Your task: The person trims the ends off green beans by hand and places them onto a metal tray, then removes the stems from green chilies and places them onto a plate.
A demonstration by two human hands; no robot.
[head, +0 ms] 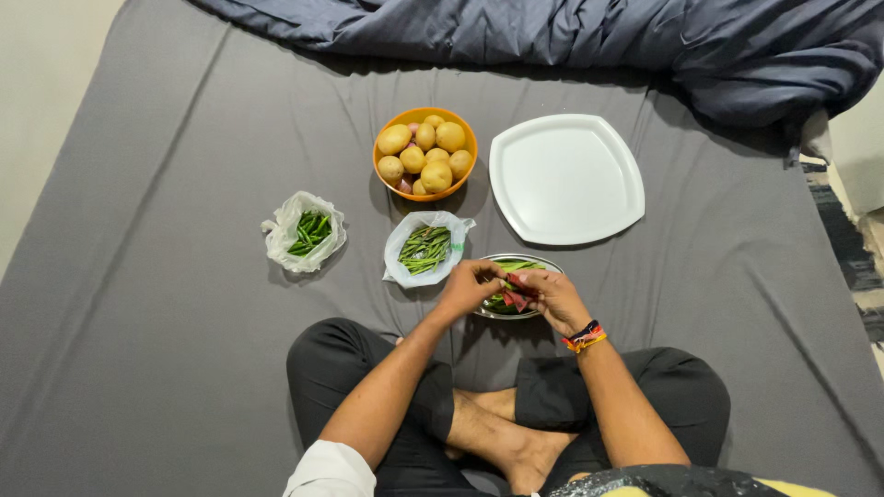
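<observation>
I sit cross-legged on a grey sheet. My left hand [468, 286] and my right hand [554, 298] meet over a small steel plate [543, 264] that holds green beans. The right hand grips a small red tool [517, 293], probably a knife or peeler; the left hand pinches a green bean against it. Just left of the plate, a white plastic bag [402, 241] lies open with green beans in it.
An orange bowl [385, 142] of potatoes stands behind the bags. A white square plate [565, 178] lies to its right. Another plastic bag [283, 238] of green pods sits at the left. A dark blue blanket [589, 37] is bunched along the far edge.
</observation>
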